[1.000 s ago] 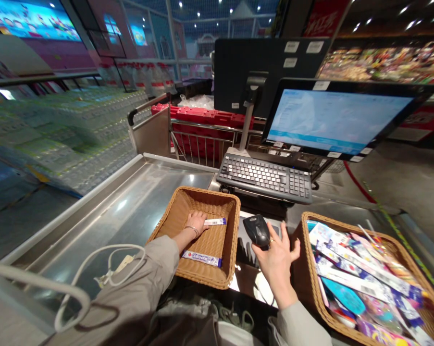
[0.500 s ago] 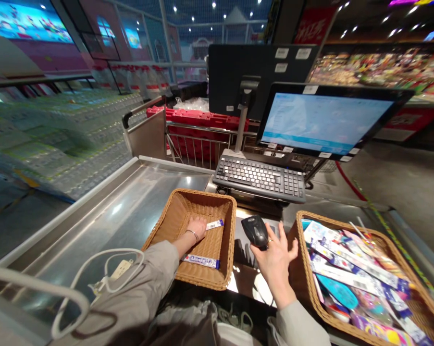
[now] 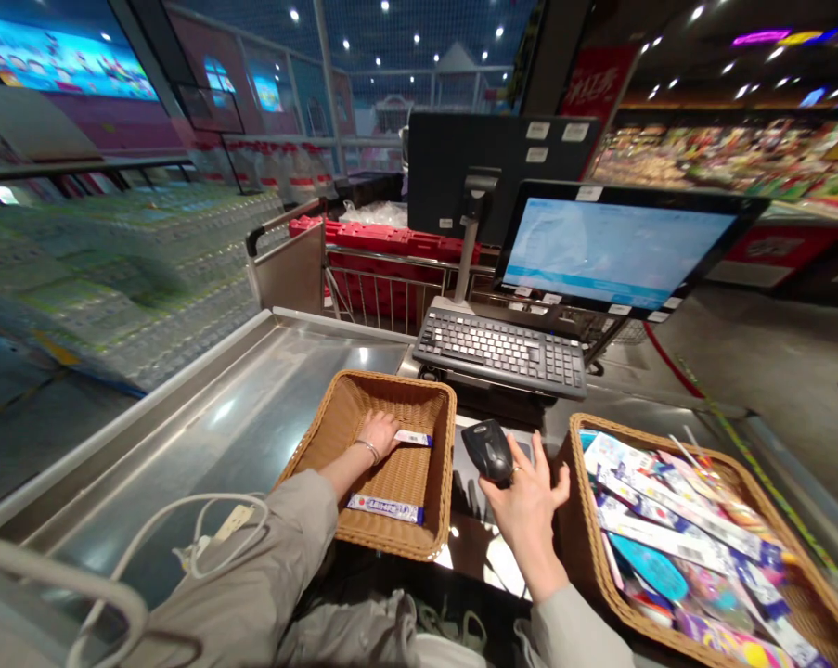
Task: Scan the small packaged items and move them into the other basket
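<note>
My left hand (image 3: pixel 380 434), with a thin bracelet at the wrist, lies inside a wicker basket (image 3: pixel 391 380) and holds a white-and-blue strip packet (image 3: pixel 414 438) at its fingertips. A second strip packet (image 3: pixel 385 508) lies on the basket floor near the front wall. My right hand (image 3: pixel 528 510) is outside the basket, its fingers around a black handheld barcode scanner (image 3: pixel 490 452). To its right, a second wicker basket (image 3: pixel 641 434) is heaped with many colourful strip packets (image 3: pixel 676 529).
A black keyboard (image 3: pixel 500 351) and a checkout touchscreen (image 3: pixel 613 246) stand beyond my hands. A stainless steel counter (image 3: pixel 202 417) runs along the left, with a white cable (image 3: pixel 182 529) lying across it. A metal cart holding red crates (image 3: pixel 383 246) stands behind.
The whole view has shifted, with the screen and keyboard sliding left in the frame. My hands, the scanner and the held packet stay nearly in the same places relative to the baskets.
</note>
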The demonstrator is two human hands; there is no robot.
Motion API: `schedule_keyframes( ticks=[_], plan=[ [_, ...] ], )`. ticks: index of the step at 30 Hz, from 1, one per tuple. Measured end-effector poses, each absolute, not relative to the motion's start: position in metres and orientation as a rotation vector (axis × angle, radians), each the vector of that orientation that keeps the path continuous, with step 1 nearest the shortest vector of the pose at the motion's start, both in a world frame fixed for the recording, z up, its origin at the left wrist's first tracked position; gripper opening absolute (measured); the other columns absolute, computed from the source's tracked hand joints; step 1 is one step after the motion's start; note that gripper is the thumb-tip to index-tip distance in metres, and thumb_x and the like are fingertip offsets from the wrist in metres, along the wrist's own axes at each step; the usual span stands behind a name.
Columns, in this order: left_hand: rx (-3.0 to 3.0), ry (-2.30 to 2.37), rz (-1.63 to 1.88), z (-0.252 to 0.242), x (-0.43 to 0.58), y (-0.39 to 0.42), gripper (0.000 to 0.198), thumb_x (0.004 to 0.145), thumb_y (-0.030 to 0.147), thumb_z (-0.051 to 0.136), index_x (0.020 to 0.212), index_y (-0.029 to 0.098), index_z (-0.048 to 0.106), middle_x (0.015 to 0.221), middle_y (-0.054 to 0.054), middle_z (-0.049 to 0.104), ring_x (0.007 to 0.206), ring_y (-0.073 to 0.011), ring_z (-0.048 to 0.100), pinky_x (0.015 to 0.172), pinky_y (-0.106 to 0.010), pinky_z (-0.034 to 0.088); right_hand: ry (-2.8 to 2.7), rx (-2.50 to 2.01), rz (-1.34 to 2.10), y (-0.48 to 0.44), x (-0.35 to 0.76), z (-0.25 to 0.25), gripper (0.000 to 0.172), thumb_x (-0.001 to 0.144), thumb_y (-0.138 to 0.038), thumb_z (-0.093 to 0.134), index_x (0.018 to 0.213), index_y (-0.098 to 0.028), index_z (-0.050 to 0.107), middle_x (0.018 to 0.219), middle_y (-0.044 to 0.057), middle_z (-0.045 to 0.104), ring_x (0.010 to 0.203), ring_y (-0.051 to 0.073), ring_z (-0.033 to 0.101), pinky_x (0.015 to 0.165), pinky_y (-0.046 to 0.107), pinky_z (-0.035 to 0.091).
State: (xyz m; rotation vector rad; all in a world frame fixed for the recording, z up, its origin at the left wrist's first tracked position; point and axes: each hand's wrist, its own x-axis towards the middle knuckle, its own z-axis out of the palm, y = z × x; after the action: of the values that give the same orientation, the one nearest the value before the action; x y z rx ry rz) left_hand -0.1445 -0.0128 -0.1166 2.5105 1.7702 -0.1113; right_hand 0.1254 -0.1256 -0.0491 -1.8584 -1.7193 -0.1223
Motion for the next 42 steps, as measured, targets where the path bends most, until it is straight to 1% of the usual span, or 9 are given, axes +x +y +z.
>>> schedule_keyframes(
  ticks=[5,8,11,14,19,24,30,36,42],
  plan=[
    [2.507,1.841,-0.042,-0.098,-0.144,-0.019,0.021,0.086,0.026,0.059,0.105,0.021,0.065,0.117,-0.012,0.064,0.117,-0.0296,0.052,0.112,-0.065,0.021,-1.735,-1.799,-0.113,-0.129,0.121,-0.045,0.018,0.076,-0.036,0.056,0.082,-0.026,0.07,0.124,0.003,0.066,0.137,0.031,0.035,0.108,0.062,0.008],
    [2.537,1.862,0.019,-0.085,-0.146,-0.026,0.022,0.087,0.021,0.057,0.108,0.023,0.064,0.134,-0.01,0.058,0.133,-0.0301,0.041,0.113,-0.069,0.007,-1.74,-1.775,-0.117,-0.13,0.119,-0.043,0.017,0.076,-0.035,0.056,0.077,-0.026,0.069,0.124,0.003,0.066,0.137,0.031,0.034,0.108,0.062,0.007],
    [2.604,1.889,0.141,-0.075,-0.149,-0.033,0.018,0.087,0.02,0.057,0.102,0.024,0.066,0.147,-0.006,0.048,0.144,-0.0302,0.026,0.114,-0.07,0.001,-1.738,-1.758,-0.125,-0.132,0.117,-0.042,0.016,0.076,-0.036,0.056,0.076,-0.026,0.069,0.123,0.003,0.066,0.138,0.031,0.034,0.108,0.062,0.007],
    [2.638,1.943,0.298,-0.068,-0.15,-0.04,0.015,0.087,0.023,0.058,0.099,0.023,0.067,0.151,-0.005,0.042,0.147,-0.0312,0.019,0.114,-0.071,0.001,-1.741,-1.753,-0.132,-0.134,0.116,-0.04,0.017,0.077,-0.036,0.057,0.078,-0.026,0.069,0.123,0.003,0.066,0.138,0.031,0.033,0.108,0.062,0.007],
    [2.595,2.038,0.514,-0.056,-0.144,-0.051,0.021,0.087,0.025,0.059,0.106,0.026,0.067,0.153,-0.004,0.038,0.148,-0.0329,0.014,0.114,-0.072,0.001,-1.746,-1.754,-0.15,-0.136,0.116,-0.036,0.018,0.077,-0.036,0.057,0.076,-0.024,0.069,0.124,0.005,0.065,0.138,0.032,0.032,0.108,0.063,0.008],
    [2.511,2.121,0.639,-0.039,-0.133,-0.057,0.025,0.088,0.028,0.059,0.111,0.027,0.067,0.153,-0.005,0.039,0.148,-0.0338,0.013,0.114,-0.072,0.004,-1.73,-1.775,-0.171,-0.139,0.117,-0.03,0.017,0.077,-0.035,0.057,0.076,-0.025,0.069,0.127,0.004,0.064,0.14,0.032,0.03,0.108,0.063,0.009],
    [2.524,2.085,0.774,-0.032,-0.116,-0.057,0.025,0.09,0.035,0.056,0.111,0.028,0.068,0.153,-0.002,0.04,0.148,-0.0337,0.012,0.115,-0.068,0.003,-1.722,-1.783,-0.189,-0.143,0.12,-0.027,0.021,0.076,-0.035,0.057,0.089,-0.026,0.071,0.129,0.004,0.062,0.14,0.032,0.029,0.107,0.063,0.011],
    [2.52,2.038,0.899,-0.029,-0.093,-0.055,0.024,0.09,0.034,0.056,0.11,0.028,0.069,0.15,-0.003,0.044,0.147,-0.0349,0.015,0.113,-0.069,0.003,-1.704,-1.778,-0.245,-0.146,0.125,-0.023,0.024,0.076,-0.034,0.055,0.093,-0.025,0.07,0.128,0.004,0.063,0.14,0.033,0.029,0.108,0.062,0.01],
    [2.526,2.018,0.965,-0.029,-0.075,-0.053,0.026,0.091,0.037,0.053,0.111,0.029,0.069,0.15,-0.004,0.044,0.147,-0.0367,0.015,0.112,-0.07,0.002,-1.686,-1.807,-0.278,-0.151,0.128,-0.018,0.023,0.076,-0.033,0.055,0.09,-0.024,0.071,0.126,0.005,0.065,0.138,0.033,0.031,0.108,0.062,0.01]
  ],
)
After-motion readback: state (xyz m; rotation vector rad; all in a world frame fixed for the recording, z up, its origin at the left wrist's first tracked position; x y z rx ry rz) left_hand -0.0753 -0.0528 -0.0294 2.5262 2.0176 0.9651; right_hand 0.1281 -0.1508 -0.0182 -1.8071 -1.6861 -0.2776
